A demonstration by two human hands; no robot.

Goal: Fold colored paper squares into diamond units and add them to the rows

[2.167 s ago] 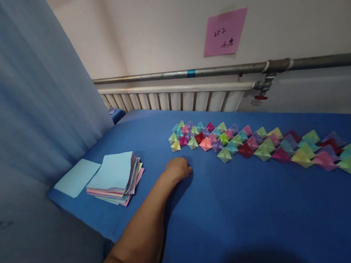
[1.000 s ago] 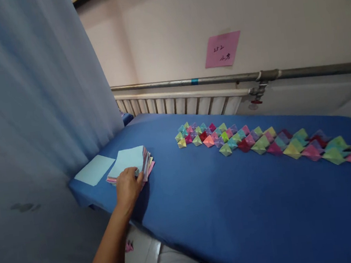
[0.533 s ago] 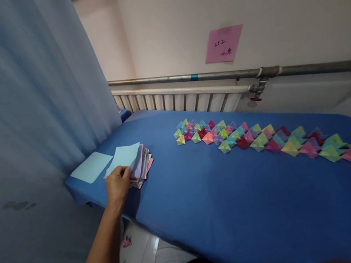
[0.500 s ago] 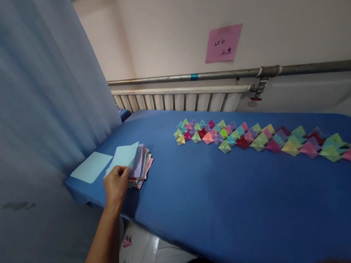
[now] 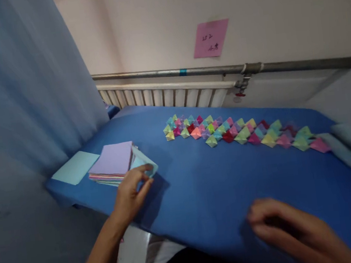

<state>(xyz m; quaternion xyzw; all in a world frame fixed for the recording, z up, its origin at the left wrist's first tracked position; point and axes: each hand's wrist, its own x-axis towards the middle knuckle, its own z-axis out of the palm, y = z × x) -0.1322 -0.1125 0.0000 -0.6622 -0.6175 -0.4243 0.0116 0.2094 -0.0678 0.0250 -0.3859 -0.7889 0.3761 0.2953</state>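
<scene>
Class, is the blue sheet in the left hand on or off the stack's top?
Off: the left hand holds the blue sheet at the right edge of the purple-topped stack.

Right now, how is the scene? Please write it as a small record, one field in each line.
left hand: holds a pale blue sheet at the right edge of the stack
right hand: blurred, nothing visible in it
stack: paper, purple on top
flat paper: pale blue, left of the stack
folded pieces: many colours, in rows on the blue surface
pink note: on the wall, above the pipe
</scene>
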